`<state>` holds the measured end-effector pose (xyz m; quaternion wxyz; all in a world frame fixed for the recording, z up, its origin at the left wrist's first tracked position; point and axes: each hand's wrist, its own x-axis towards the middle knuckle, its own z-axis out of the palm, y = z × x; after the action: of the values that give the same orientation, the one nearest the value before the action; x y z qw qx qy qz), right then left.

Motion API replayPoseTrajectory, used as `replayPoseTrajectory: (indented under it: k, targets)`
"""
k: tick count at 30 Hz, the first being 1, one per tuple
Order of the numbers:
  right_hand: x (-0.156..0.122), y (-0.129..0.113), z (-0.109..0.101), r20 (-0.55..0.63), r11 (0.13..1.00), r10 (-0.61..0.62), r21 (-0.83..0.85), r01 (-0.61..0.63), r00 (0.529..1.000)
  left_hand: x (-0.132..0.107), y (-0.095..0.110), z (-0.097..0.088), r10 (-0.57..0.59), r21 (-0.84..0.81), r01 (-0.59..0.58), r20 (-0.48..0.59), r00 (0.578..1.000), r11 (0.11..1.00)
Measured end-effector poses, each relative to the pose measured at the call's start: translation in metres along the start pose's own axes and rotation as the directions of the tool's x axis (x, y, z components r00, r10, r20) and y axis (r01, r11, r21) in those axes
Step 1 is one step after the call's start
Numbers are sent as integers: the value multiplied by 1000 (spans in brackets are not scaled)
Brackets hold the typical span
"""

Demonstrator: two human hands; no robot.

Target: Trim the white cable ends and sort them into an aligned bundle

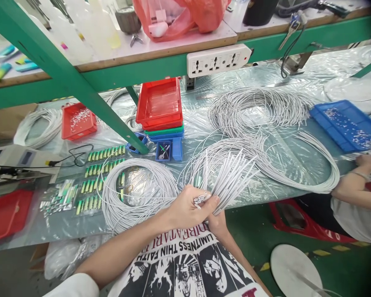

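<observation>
In front of my chest, my left hand (pixel 185 208) is closed around several white wires, whose cut ends poke out between thumb and fingers. Behind and below it, my right hand (pixel 218 223) grips the lower end of a thick bundle of white wires (pixel 233 177). That bundle fans out up and to the right; most of my right fingers are hidden by it and by my left hand. Left of my hands lies a coil of white wire (pixel 111 194) on the plastic-covered bench. Another large coil of wire (pixel 250 142) lies just beyond the bundle.
Stacked red trays (pixel 159 117) stand mid-bench beside a slanted green post (pixel 89 99). Rows of green-ended parts (pixel 91 186) lie left. A blue tray (pixel 346 123) with small bits is at right, near a co-worker's arm (pixel 354 181). A power strip (pixel 219 60) hangs above.
</observation>
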<state>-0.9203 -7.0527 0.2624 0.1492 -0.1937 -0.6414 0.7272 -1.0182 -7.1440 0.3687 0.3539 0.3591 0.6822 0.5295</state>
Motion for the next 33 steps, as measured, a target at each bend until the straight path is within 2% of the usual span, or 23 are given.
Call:
replayPoseTrajectory:
  k: [5, 20, 25, 33]
  targets:
    - [0, 0, 0, -34, 999, -26, -33, 25, 999, 0, 0, 1, 9, 8, -9, -5, 1000, 1000]
    - [0, 5, -1, -1, 1000, -23, -5, 23, 1000, 0, -3, 3, 27, -1, -27, -1, 1000, 1000]
    - [-1, 7, -2, -30, 1000, -6, -11, 5, 1000, 0, -4, 3, 32, 4, -32, 2, 999, 999]
    - [0, 0, 2, 14, 997, -22, 75, 21, 1000, -1, -6, 3, 62, -8, -62, -8, 998, 998]
